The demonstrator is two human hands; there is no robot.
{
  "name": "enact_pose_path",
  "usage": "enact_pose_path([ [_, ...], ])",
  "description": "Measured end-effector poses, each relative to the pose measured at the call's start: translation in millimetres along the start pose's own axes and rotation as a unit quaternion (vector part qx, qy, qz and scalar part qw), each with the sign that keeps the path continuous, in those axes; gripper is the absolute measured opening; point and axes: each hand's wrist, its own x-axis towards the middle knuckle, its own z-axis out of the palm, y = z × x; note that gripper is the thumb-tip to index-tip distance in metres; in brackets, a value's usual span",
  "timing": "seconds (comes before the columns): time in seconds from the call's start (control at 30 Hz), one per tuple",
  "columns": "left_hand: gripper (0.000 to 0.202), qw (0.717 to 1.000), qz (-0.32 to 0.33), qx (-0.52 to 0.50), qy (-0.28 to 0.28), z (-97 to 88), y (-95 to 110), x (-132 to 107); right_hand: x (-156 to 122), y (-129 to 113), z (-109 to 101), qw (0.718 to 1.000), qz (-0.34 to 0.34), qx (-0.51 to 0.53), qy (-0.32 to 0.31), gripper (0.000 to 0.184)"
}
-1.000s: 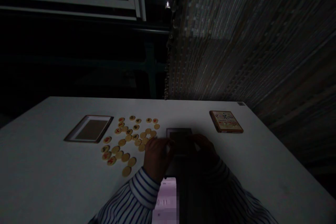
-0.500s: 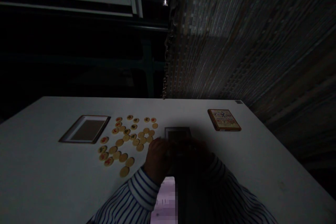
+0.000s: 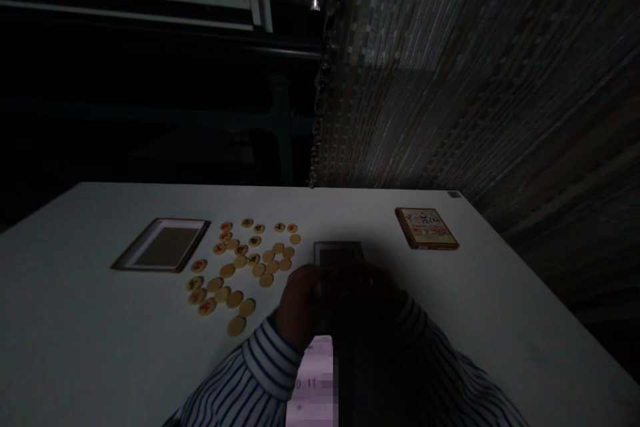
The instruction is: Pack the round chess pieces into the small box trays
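My left hand [image 3: 301,297] and my right hand [image 3: 377,293] are close together over the near middle of the white table [image 3: 95,340]. Their fingers are curled toward each other, closed on something that deep shadow hides. Just beyond them, a dark rectangular tray or frame [image 3: 337,244] shows its far edge; its near part is lost in the dark. To the left of my left hand lie several round Chinese chess pieces [image 3: 228,271], some with red or dark characters facing up, others blank side up.
An open shallow box part [image 3: 187,263] with a pale inside lies at the left. A flat printed box [image 3: 430,228] lies at the right. Below my hands glows a pinkish screen [image 3: 310,383]. A bead-like curtain [image 3: 400,113] hangs behind the table's far right.
Both hands stay nearly in place, with the left hand's fingers shifting slightly. The chess pieces and boxes have not moved.
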Motion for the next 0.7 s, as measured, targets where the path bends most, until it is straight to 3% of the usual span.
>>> enact_pose_path([
  [0.17,0.023,0.994,-0.077,-0.071,-0.023,-8.6,10.3,4.0,1.1,-6.8,-2.2,1.000,-0.007,-0.010,0.006,0.026],
  [0.27,0.019,0.988,-0.110,-0.110,-0.022,-12.5,15.1,6.9,1.8,-3.4,-3.8,0.999,-0.047,-0.026,-0.001,0.024],
  [0.7,0.020,0.975,-0.168,-0.146,0.003,-11.3,15.0,7.4,4.1,25.5,1.8,0.982,-0.176,-0.073,-0.001,0.025],
])
